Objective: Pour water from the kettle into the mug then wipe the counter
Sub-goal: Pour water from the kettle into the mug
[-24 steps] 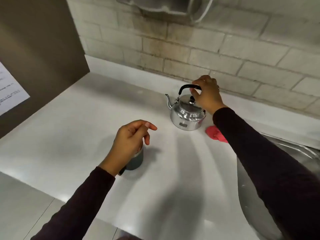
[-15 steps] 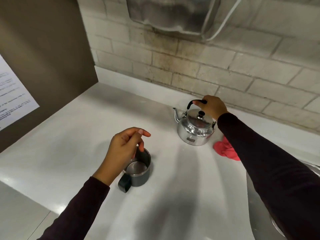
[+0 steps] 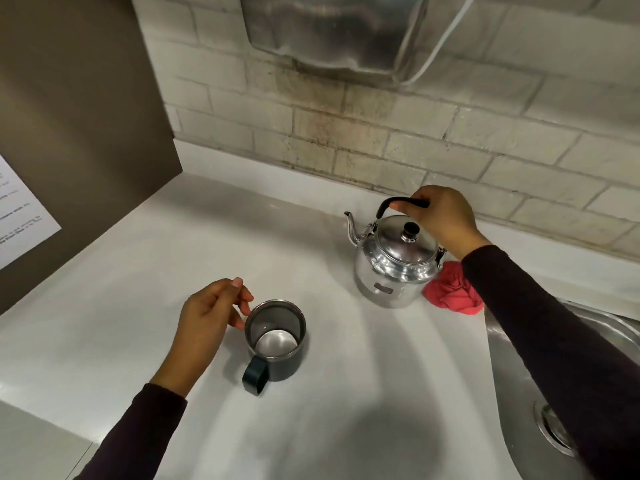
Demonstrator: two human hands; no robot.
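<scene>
A shiny steel kettle (image 3: pixel 394 265) with a black handle and lid knob stands on the white counter (image 3: pixel 173 271), spout pointing left. My right hand (image 3: pixel 441 216) is closed around the kettle's handle. A dark grey mug (image 3: pixel 277 344) with a steel inside stands upright and empty in the middle of the counter, handle toward me. My left hand (image 3: pixel 207 323) hovers just left of the mug's rim, fingers loosely curled, holding nothing. A crumpled red cloth (image 3: pixel 450 294) lies right of the kettle, partly behind my right sleeve.
A steel sink (image 3: pixel 519 393) with a drain is at the right edge. A tiled wall runs behind the counter, with a metal dispenser (image 3: pixel 332 29) mounted above. A brown panel (image 3: pixel 69 116) with a paper notice bounds the left side.
My right hand has settled its grip on the kettle handle. My left hand has drawn back to the left, uncovering the mug. The camera has tilted up.
</scene>
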